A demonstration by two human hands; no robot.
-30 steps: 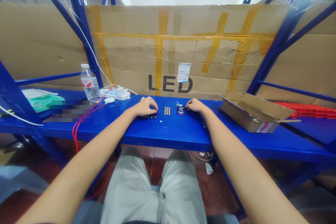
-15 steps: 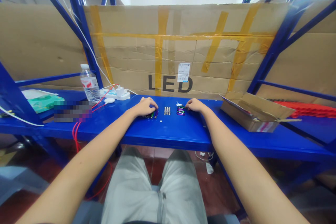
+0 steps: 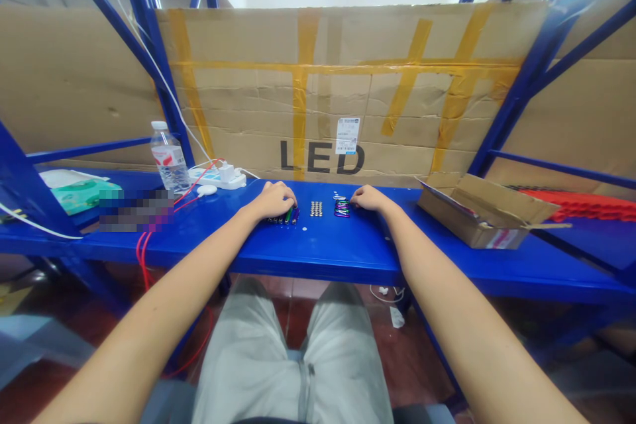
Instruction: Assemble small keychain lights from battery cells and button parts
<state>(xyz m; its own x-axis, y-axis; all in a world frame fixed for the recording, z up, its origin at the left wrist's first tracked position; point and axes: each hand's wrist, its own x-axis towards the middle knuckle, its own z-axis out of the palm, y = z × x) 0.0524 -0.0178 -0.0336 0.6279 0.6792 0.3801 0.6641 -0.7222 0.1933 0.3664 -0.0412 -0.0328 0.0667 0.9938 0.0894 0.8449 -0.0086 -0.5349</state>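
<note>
My left hand (image 3: 274, 200) rests curled on the blue shelf (image 3: 322, 252), its fingers over a row of small coloured cylinders (image 3: 289, 216). My right hand (image 3: 366, 198) lies curled at the right edge of a bunch of small purple and green pieces (image 3: 340, 207), fingertips touching them. Between the two hands sits a small block of silver round pieces (image 3: 317, 209). One loose silver piece (image 3: 305, 228) lies just in front. What the fingers grip, if anything, is too small to make out.
A water bottle (image 3: 169, 158), a white power strip (image 3: 218, 176) with red wires and a green packet (image 3: 84, 193) stand on the left. An open cardboard box (image 3: 484, 211) sits on the right. A taped cardboard sheet marked LED (image 3: 348, 93) backs the shelf. My knees are below.
The view has shifted very slightly. Both hands stay at the same piles; the left fingers have eased back a little, showing more of the green and purple cylinders.
</note>
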